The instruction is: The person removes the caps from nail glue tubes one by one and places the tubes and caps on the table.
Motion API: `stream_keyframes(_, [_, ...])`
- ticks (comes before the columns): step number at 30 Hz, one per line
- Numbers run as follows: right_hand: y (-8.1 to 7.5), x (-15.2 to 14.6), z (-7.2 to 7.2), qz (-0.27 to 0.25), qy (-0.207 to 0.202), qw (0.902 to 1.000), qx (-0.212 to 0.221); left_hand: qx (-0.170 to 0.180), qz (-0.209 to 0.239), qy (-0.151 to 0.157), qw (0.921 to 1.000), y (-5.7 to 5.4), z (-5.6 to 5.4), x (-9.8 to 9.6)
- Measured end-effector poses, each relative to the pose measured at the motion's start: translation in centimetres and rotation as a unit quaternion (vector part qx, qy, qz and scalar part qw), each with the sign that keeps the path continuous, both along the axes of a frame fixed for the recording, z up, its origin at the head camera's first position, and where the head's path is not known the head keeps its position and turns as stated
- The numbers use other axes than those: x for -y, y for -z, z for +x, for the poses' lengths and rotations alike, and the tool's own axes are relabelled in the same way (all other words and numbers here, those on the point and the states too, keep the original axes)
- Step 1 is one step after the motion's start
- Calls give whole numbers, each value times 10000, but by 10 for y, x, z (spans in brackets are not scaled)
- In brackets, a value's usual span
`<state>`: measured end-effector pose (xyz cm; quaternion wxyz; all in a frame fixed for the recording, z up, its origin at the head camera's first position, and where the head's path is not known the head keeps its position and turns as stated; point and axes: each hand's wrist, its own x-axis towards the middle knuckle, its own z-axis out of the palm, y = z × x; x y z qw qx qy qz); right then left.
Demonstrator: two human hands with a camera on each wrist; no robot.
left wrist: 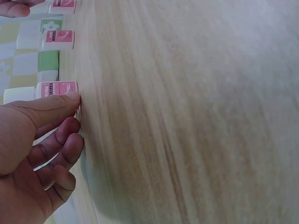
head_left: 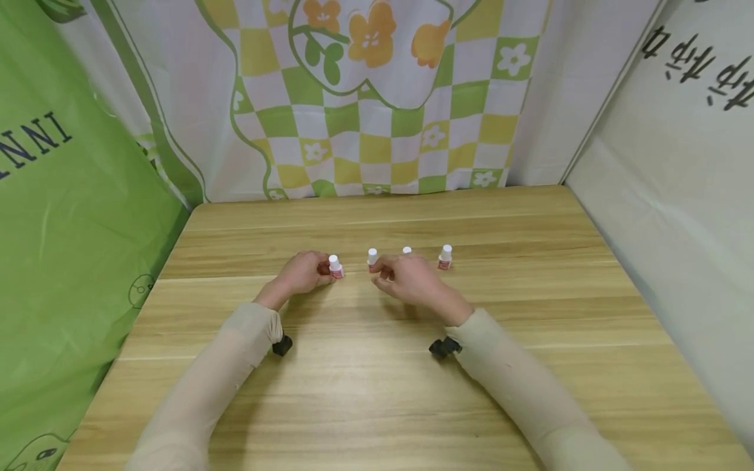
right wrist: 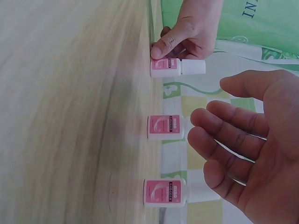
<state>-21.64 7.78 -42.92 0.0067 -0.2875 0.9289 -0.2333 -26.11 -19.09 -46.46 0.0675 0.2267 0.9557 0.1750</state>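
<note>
Several small white glue bottles with pink labels stand upright in a row across the wooden table. My left hand (head_left: 304,271) pinches the leftmost glue bottle (head_left: 336,267) low on its body, thumb on the label side in the left wrist view. Over the middle of the row hovers my right hand (head_left: 410,278), its fingers loosely bent and parted, holding nothing. The second glue bottle (right wrist: 166,127) stands just beyond its fingertips. A third glue bottle (right wrist: 164,192) is mostly hidden behind that hand in the head view. At the right end is another glue bottle (head_left: 445,258).
The wooden table (head_left: 365,392) runs back to a checked, flowered curtain (head_left: 377,137). Green cloth (head_left: 76,216) hangs on the left and a white sheet (head_left: 677,170) on the right. Black wrist devices show at both cuffs.
</note>
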Motion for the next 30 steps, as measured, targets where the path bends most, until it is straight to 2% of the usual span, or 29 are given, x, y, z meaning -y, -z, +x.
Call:
stream_keyframes(14, [2, 7, -3, 26, 137, 9996, -231, -64, 120, 10, 9999, 1, 0, -1])
stream_keyframes(25, [4, 13, -6, 68, 246, 9996, -120, 92, 213, 52, 9997, 2, 1, -3])
stream_keyframes(30, [4, 15, -6, 75, 261, 9996, -60, 43, 266, 79, 9996, 3, 2, -2])
